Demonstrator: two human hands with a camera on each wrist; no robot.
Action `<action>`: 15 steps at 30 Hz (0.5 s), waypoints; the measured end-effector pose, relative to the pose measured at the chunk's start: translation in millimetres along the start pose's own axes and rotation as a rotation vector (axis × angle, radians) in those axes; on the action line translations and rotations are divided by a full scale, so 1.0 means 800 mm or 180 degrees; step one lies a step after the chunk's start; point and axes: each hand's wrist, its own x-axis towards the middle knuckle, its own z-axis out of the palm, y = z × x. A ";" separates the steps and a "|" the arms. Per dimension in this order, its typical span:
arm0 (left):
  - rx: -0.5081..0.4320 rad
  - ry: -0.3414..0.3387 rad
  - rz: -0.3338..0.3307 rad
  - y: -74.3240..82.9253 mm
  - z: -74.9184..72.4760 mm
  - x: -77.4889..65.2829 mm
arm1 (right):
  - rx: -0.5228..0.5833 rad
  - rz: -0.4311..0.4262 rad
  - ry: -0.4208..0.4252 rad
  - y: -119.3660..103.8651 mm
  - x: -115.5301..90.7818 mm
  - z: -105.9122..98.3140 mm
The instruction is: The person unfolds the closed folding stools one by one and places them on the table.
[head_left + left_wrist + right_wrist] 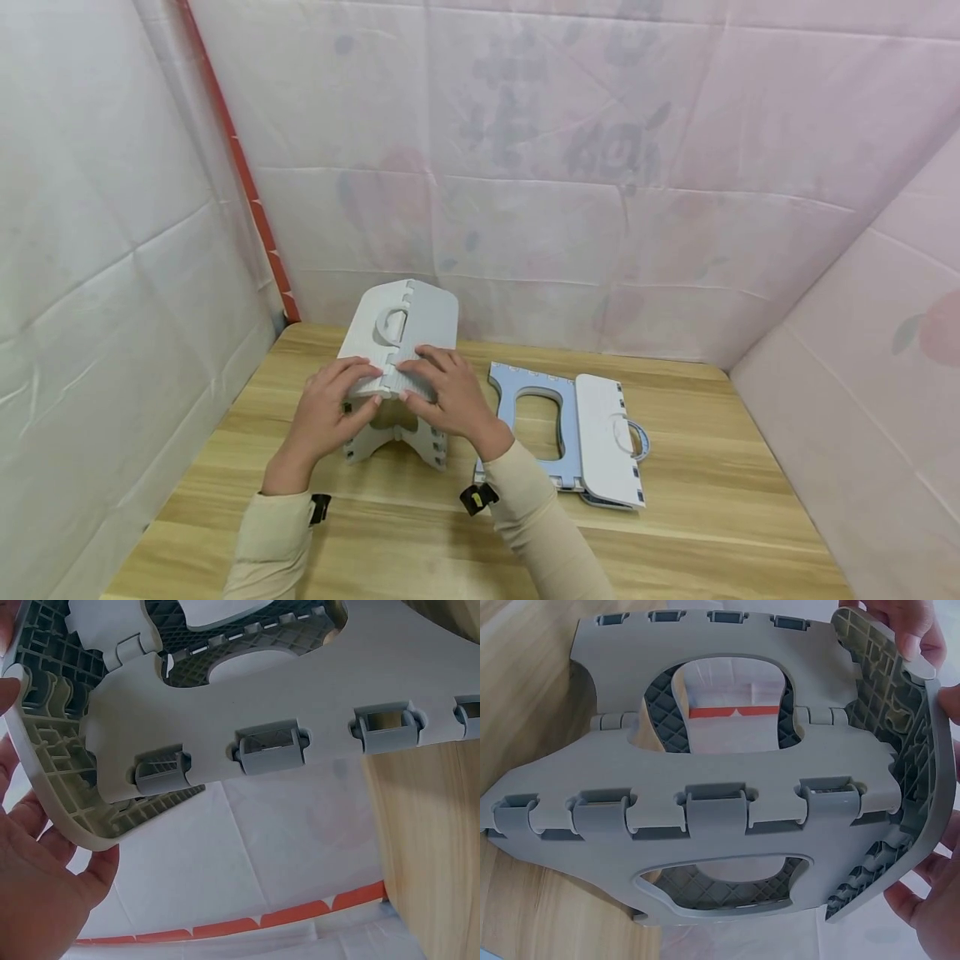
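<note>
Wooden table [712, 467], grey stool [431, 321] upright at its 11 o'clock, 2 hands on top.
Grey stool stands on splayed legs; blue-and-white stool [600, 433] lies down at 4 o'clock from it, just apart. Left hand [326, 408] at the grey stool's 7 o'clock, right hand [453, 398] at 5, both clamped on its near end: fingers bent over top, thumbs at the edge.

Your left hand [921, 631] and right hand [939, 909] hold the seat [924, 761] of the grey stool [742, 772]; a red strip [757, 710] runs behind it.
</note>
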 end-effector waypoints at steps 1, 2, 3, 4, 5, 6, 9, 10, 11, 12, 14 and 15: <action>0.0019 0.0001 0.0018 -0.001 0.001 0.000 | -0.0017 0.0012 -0.0013 0.000 0.000 0.000; 0.0043 0.0005 0.0040 -0.001 0.002 0.001 | -0.0039 0.0029 -0.0031 0.000 0.000 -0.001; 0.0062 0.0009 0.0059 -0.002 0.002 0.001 | -0.0055 0.0049 -0.0050 0.000 0.000 -0.001; 0.0076 0.0017 0.0081 -0.002 0.003 0.001 | -0.0081 0.0067 -0.0067 0.001 -0.001 -0.001; 0.0093 0.0016 0.0094 -0.002 0.004 0.001 | -0.0112 0.0086 -0.0084 0.001 -0.001 0.000; 0.0104 0.0016 0.0110 -0.003 0.005 0.001 | -0.0140 0.0101 -0.0099 0.001 -0.001 0.000; 0.0155 -0.0002 0.0163 -0.003 0.005 0.001 | -0.0196 0.0125 -0.0120 0.001 -0.002 0.002; 0.0172 -0.0011 0.0179 -0.004 0.005 0.001 | -0.0209 0.0128 -0.0121 0.001 -0.002 0.003; 0.0189 -0.0021 0.0192 -0.004 0.005 0.001 | -0.0222 0.0127 -0.0123 0.001 -0.002 0.004; 0.0202 -0.0028 0.0202 -0.004 0.004 0.001 | -0.0234 0.0123 -0.0125 0.001 -0.002 0.004; 0.0234 -0.0044 0.0201 -0.005 0.003 0.001 | -0.0247 0.0110 -0.0127 0.000 -0.001 0.005; 0.0244 -0.0056 0.0190 -0.005 0.002 0.001 | -0.0253 0.0103 -0.0123 -0.001 -0.001 0.005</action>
